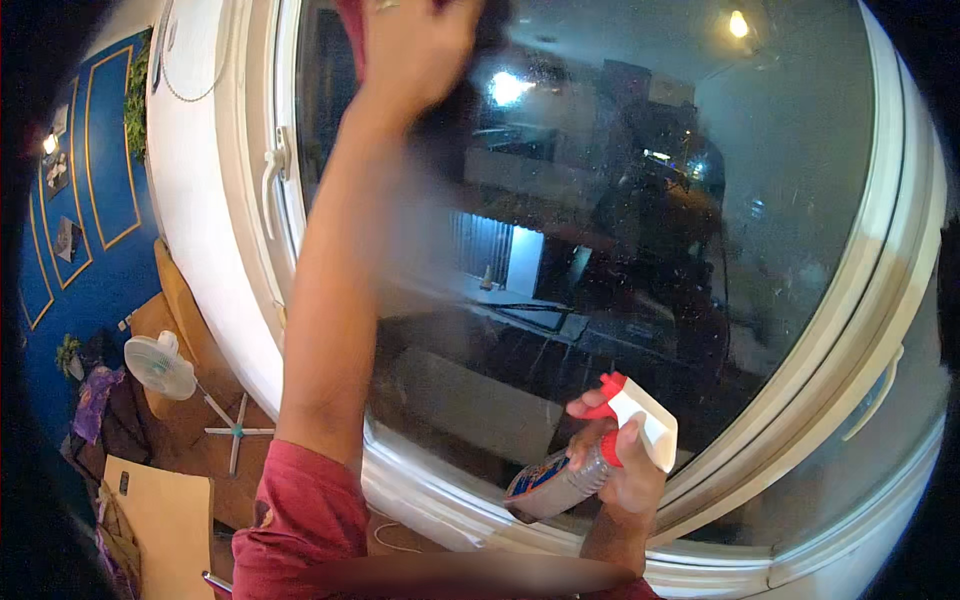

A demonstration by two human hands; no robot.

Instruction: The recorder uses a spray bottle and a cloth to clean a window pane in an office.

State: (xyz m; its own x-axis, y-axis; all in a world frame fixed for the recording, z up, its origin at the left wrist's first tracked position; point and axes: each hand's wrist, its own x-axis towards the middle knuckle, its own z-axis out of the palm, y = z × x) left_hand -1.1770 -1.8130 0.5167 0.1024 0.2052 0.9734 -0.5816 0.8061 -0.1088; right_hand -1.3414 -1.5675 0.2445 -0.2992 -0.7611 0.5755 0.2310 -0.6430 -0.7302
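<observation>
My left hand [420, 52] is raised at the top edge of the picture, by the upper left part of the window pane [540, 180]. It holds a dark red cloth [354, 34], most of which is hidden by the hand or cut off by the frame. Lower right, my right hand [634, 465] grips a clear spray bottle [555, 484] by its neck, fingers around the red trigger. The white and red spray head [649, 424] is uppermost, and the bottle tilts in front of the lower pane. Fine specks and streaks show on the glass.
A white window handle [274, 180] juts from the frame at left, and another handle [877, 397] is at far right. Below left stand a white fan [159, 365], a wooden board [161, 525] and a brown sofa [154, 322]. A bead chain [191, 100] hangs above.
</observation>
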